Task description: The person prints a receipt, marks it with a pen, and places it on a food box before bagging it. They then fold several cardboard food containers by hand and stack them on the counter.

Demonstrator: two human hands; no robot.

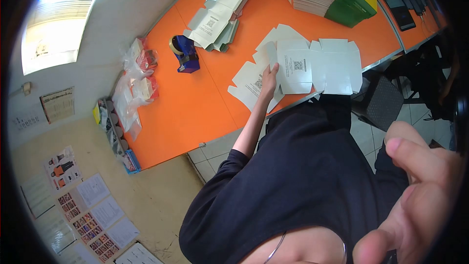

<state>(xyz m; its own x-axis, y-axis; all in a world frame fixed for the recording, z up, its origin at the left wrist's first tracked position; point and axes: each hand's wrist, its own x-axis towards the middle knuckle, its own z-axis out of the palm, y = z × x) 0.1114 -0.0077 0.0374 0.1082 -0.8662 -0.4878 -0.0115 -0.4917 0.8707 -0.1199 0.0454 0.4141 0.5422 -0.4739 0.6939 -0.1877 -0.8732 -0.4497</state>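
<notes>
My left hand (268,83) grips the near edge of an unfolded white carton (295,66) at the front of the orange table, thumb on top and the other fingers hidden beneath. The carton lies flat, with a printed QR code and creased flaps. A second flat white carton (249,80) lies partly under it to the left. My right hand (415,195) is raised close to the camera at the lower right, away from the table, its thumb and fingers apart and nothing visible in it.
On the orange table (176,122) are a blue tape dispenser (185,56), more flat cartons (215,19), plastic-wrapped packs (141,78) and a green-yellow box of booklets (342,0). A phone (403,17) lies at the far right. A dark stool (378,100) stands beside the table.
</notes>
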